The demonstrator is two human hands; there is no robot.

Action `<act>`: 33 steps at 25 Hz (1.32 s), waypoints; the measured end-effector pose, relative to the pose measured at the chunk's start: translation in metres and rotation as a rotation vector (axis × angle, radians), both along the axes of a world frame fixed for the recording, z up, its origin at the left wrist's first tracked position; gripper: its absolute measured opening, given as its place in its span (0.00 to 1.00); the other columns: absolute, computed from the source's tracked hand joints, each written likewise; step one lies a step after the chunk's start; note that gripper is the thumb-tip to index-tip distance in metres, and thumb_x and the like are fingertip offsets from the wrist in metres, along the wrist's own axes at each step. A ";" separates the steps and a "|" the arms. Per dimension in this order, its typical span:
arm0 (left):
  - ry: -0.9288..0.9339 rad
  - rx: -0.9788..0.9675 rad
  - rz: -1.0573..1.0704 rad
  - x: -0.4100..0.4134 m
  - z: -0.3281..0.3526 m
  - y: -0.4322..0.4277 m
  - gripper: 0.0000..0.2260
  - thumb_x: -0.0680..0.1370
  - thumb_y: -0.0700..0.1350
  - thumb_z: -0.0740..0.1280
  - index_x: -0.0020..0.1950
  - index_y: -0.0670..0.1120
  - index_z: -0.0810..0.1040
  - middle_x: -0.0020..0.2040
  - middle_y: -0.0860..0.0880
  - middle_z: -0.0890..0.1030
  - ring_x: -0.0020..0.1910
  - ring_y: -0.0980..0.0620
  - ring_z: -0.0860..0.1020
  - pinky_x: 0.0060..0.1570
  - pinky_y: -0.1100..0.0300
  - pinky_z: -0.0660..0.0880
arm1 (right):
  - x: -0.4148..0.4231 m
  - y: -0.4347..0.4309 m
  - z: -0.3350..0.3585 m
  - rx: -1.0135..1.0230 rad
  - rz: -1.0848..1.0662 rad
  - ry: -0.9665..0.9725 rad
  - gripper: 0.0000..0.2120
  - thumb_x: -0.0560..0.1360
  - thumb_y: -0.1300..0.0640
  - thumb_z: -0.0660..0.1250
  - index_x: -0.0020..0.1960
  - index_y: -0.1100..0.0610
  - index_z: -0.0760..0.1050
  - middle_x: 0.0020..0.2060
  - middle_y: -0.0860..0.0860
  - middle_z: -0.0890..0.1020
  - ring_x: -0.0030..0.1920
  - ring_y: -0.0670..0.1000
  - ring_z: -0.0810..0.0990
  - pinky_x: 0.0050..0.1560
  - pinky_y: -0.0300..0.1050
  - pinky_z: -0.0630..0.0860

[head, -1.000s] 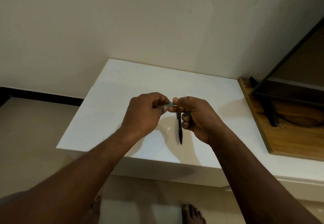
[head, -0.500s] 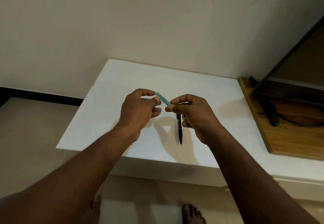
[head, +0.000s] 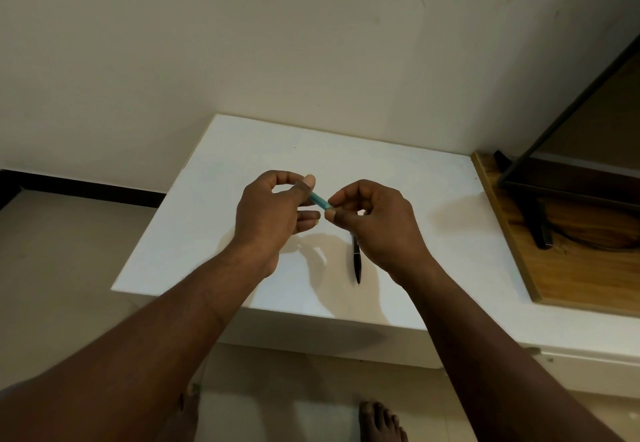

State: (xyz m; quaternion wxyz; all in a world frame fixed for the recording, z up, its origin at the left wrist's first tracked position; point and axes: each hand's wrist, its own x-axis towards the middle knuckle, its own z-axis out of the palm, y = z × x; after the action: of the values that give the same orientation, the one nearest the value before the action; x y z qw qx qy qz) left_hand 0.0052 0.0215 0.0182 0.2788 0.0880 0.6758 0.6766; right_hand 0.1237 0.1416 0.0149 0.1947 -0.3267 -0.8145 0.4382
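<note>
Currently we note a short teal tube (head: 319,200) held in the air above the white table (head: 242,164), between both hands and tilted down to the right. The left hand (head: 266,213) pinches its upper end with thumb and forefinger, the other fingers loosely curled. The right hand (head: 381,220) pinches the lower end the same way, with nothing else in it.

Progress, as we judge it: the tube is picked up and under two-handed control. Anything to be done with the black pen (head: 357,261) is not yet begun; it lies untouched on the table under the right hand.

Materials: the tube looks like smooth plastic, straight and thin. The pen is slim and glossy, tapering to a point at its near end. The table is flat, matte and sharp-edged.
</note>
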 end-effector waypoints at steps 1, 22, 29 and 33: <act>-0.033 0.016 0.006 0.000 0.000 -0.001 0.08 0.79 0.48 0.74 0.55 0.47 0.82 0.48 0.44 0.87 0.39 0.47 0.89 0.38 0.57 0.85 | 0.000 -0.003 0.001 0.089 0.021 -0.005 0.05 0.76 0.55 0.79 0.48 0.47 0.84 0.39 0.41 0.86 0.40 0.32 0.81 0.39 0.28 0.70; -0.237 0.256 0.091 -0.011 0.002 -0.002 0.12 0.82 0.36 0.70 0.65 0.43 0.76 0.51 0.42 0.88 0.46 0.47 0.89 0.43 0.58 0.85 | -0.002 -0.012 0.001 -0.373 0.018 0.039 0.08 0.75 0.56 0.79 0.53 0.52 0.84 0.42 0.48 0.91 0.26 0.41 0.76 0.30 0.38 0.71; -0.107 0.204 0.083 -0.008 0.006 -0.002 0.12 0.82 0.36 0.68 0.64 0.48 0.79 0.53 0.45 0.88 0.46 0.47 0.89 0.44 0.57 0.85 | -0.003 -0.015 0.005 -0.705 0.022 0.090 0.04 0.77 0.62 0.75 0.52 0.58 0.86 0.48 0.57 0.91 0.27 0.46 0.62 0.29 0.40 0.65; -0.100 0.196 0.087 -0.008 0.007 -0.002 0.11 0.82 0.37 0.69 0.64 0.47 0.80 0.53 0.45 0.88 0.46 0.47 0.89 0.44 0.57 0.85 | -0.003 -0.016 0.004 -0.745 0.012 0.101 0.04 0.79 0.63 0.74 0.51 0.57 0.87 0.49 0.56 0.91 0.29 0.47 0.62 0.31 0.40 0.66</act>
State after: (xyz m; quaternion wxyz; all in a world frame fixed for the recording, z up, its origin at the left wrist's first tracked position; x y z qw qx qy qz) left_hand -0.0025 0.0198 0.0248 0.2726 0.0514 0.5948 0.7545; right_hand 0.1210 0.1258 0.0185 0.1000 -0.3486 -0.5906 0.7209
